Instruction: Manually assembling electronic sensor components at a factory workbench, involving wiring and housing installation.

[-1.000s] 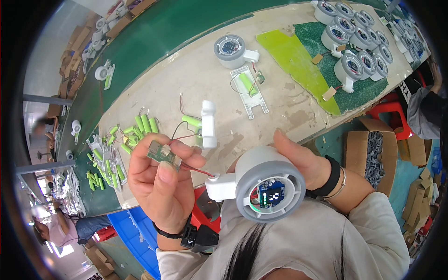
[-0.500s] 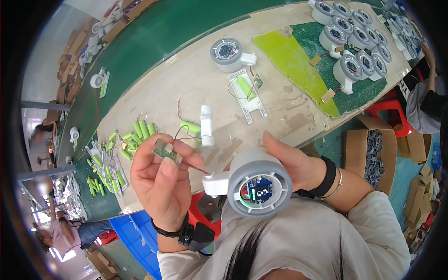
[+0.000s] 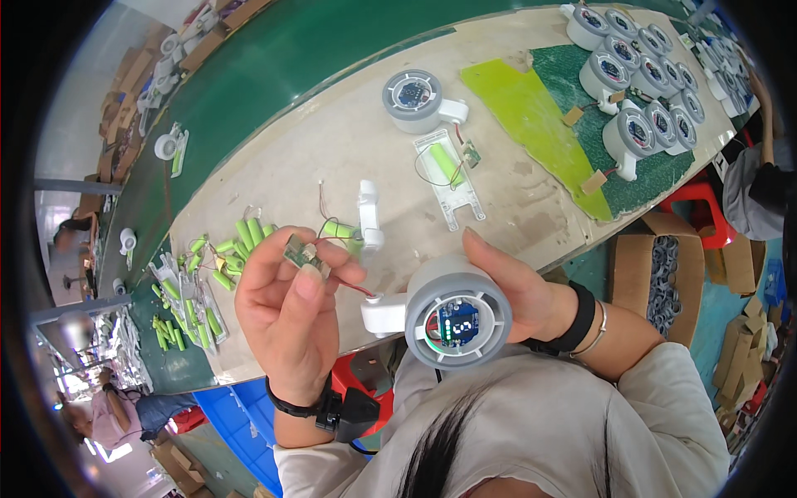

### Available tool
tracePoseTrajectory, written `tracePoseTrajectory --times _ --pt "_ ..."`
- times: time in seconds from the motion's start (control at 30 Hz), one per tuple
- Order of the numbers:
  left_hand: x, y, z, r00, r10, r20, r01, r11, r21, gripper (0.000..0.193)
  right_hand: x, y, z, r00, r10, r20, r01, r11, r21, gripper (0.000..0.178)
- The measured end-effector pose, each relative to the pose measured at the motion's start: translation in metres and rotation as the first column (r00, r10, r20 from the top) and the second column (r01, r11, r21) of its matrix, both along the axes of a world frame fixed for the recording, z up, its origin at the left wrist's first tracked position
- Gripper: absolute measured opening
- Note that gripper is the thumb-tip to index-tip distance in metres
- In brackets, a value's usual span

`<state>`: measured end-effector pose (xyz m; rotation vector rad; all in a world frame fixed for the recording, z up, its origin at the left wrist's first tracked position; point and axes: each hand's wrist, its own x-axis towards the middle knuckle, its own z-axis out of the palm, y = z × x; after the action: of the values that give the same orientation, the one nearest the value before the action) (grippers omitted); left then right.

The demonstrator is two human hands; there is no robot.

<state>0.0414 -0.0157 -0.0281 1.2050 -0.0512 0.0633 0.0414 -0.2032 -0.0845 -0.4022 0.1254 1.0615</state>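
Note:
Pinched between the thumb and fingers of my left hand (image 3: 290, 319) is a small green circuit board (image 3: 305, 257). Thin wires run from it to the white arm (image 3: 384, 315) of a round fan head. My right hand (image 3: 531, 300) grips this white-and-grey fan head (image 3: 452, 278) from its right side, the open face tilted toward me. Inside its spoked ring, a blue circuit board (image 3: 459, 324) shows lit digits and a green glow. Just beyond my left fingers lie a white hinge piece (image 3: 369, 216) and a green battery cell (image 3: 339, 230) with wires.
Several green cells (image 3: 241, 241) and white plastic trays (image 3: 195, 303) lie at the left. Farther back sit another fan head (image 3: 413, 100) and a white handle shell (image 3: 449, 183) holding a cell. Several fan heads (image 3: 635, 133) crowd the right end. A carton (image 3: 623, 274) stands below the table.
The fan head has risen slightly in the view, with its arm still wired to the board. My left fingers have turned the board a little. The table has shifted slightly rightward in view.

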Motion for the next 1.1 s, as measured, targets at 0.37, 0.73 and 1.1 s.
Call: tracePoseTrajectory --times 0.37,0.73,1.1 --pt "0.14 0.038 0.017 1.0 0.023 -0.016 -0.015 0.928 0.373 0.03 0.014 0.002 -0.013 0.999 -0.004 0.052 0.004 1.0 -0.007 0.059" --pt "0.249 0.164 0.013 0.889 0.459 -0.006 -0.195 0.391 0.9 0.031 0.005 -0.013 -0.021 0.954 0.025 0.298 0.023 0.987 -0.158 0.036" --pt "-0.028 0.388 0.033 0.728 0.685 0.025 -0.011 -0.024 1.0 0.026 -0.01 0.006 -0.016 0.92 0.085 0.382 0.017 0.967 -0.256 0.032"
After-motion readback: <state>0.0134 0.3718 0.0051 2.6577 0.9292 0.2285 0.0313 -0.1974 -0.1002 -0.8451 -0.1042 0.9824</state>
